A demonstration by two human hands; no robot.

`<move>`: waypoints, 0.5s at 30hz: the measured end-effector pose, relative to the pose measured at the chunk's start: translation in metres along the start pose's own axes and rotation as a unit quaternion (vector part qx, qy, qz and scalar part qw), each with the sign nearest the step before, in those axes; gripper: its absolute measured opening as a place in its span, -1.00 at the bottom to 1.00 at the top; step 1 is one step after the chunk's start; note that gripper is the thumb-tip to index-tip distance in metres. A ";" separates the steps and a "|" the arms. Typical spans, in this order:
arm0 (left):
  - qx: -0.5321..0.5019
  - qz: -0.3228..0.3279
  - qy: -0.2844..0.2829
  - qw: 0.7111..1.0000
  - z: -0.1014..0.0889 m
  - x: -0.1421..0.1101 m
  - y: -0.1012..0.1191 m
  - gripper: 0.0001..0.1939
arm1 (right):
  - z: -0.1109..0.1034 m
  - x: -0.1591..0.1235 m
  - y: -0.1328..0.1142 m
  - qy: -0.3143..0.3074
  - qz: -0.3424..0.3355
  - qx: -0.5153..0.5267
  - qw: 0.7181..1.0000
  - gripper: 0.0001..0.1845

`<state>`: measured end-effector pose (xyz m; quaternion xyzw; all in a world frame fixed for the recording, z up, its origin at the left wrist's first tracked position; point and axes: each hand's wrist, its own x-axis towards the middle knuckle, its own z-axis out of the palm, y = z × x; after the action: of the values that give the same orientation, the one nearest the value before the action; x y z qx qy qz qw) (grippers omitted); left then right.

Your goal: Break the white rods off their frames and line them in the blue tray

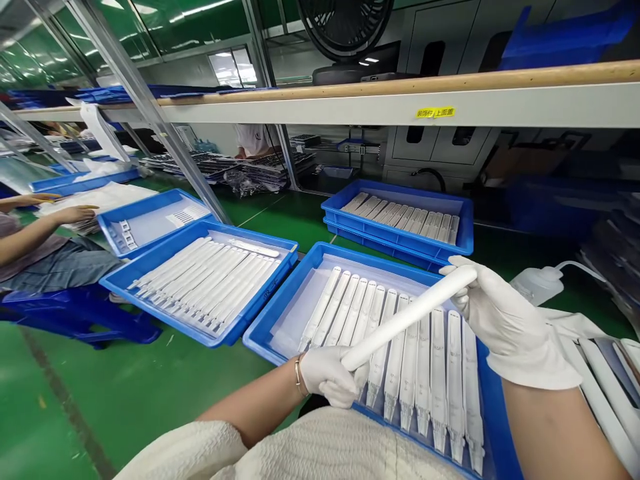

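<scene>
A long white plastic bar (410,317) with a smooth rounded top slants between my two gloved hands. My left hand (333,375), in a white glove, is closed round its lower end. At the upper right end, my right hand (505,317), gloved too, grips the bar with thumb and fingers. Beneath it a blue tray (287,303) holds a row of similar white parts (435,373) with notched ends, lying side by side on a pale liner. The held bar hides part of that row.
To the left stands another blue tray (225,337) full of white parts. Stacked blue trays (400,250) sit behind. A squeeze bottle (540,283) is at right, near white parts (607,393). A shelf edge (350,107) crosses above. A co-worker's hand (75,213) is at far left.
</scene>
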<state>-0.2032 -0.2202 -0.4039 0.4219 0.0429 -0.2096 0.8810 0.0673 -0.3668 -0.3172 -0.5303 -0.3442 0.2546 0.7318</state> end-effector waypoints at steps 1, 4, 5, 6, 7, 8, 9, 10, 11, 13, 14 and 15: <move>-0.018 -0.004 -0.004 1.000 0.000 0.000 0.000 -0.64 | 0.000 0.000 0.000 0.007 0.011 0.019 1.000 -0.69; -0.046 -0.011 0.004 0.999 0.001 0.000 -0.001 -0.67 | 0.002 0.001 -0.001 0.042 0.046 0.070 0.996 -0.76; -0.048 -0.013 0.006 0.999 0.001 0.001 0.000 -0.67 | 0.003 0.001 -0.001 0.049 0.044 0.069 0.995 -0.76; -0.047 -0.015 0.007 0.999 0.001 0.001 0.000 -0.67 | 0.004 0.001 -0.002 0.051 0.041 0.068 0.996 -0.76; -0.046 -0.016 0.006 0.999 0.002 0.001 0.000 -0.68 | 0.004 0.001 -0.002 0.050 0.039 0.067 0.996 -0.76; -0.046 -0.017 0.003 0.999 0.002 0.002 0.001 -0.69 | 0.004 0.001 -0.002 0.046 0.037 0.065 0.996 -0.76; -0.045 -0.019 -0.001 0.999 0.002 0.002 0.002 -0.70 | 0.004 0.001 -0.001 0.042 0.035 0.064 0.996 -0.75; -0.043 -0.020 -0.005 0.999 0.003 0.003 0.002 -0.71 | 0.003 0.001 -0.001 0.040 0.033 0.061 0.997 -0.75; -0.040 -0.021 -0.007 0.999 0.003 0.003 0.003 -0.71 | 0.003 0.001 0.000 0.042 0.029 0.057 0.997 -0.74; -0.026 -0.023 0.001 0.999 0.004 0.005 0.003 -0.69 | 0.001 0.001 0.001 0.050 0.026 0.046 0.997 -0.73; -0.001 -0.026 0.019 0.999 0.004 0.007 0.003 -0.67 | 0.000 0.000 0.001 0.054 0.030 0.041 0.997 -0.72; 0.038 -0.029 0.048 0.998 0.005 0.008 0.003 -0.64 | 0.000 0.000 0.001 0.056 0.038 0.038 0.997 -0.70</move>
<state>-0.1949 -0.2250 -0.4004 0.4637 0.0897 -0.2161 0.8546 0.0675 -0.3671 -0.3180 -0.5281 -0.2718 0.2652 0.7596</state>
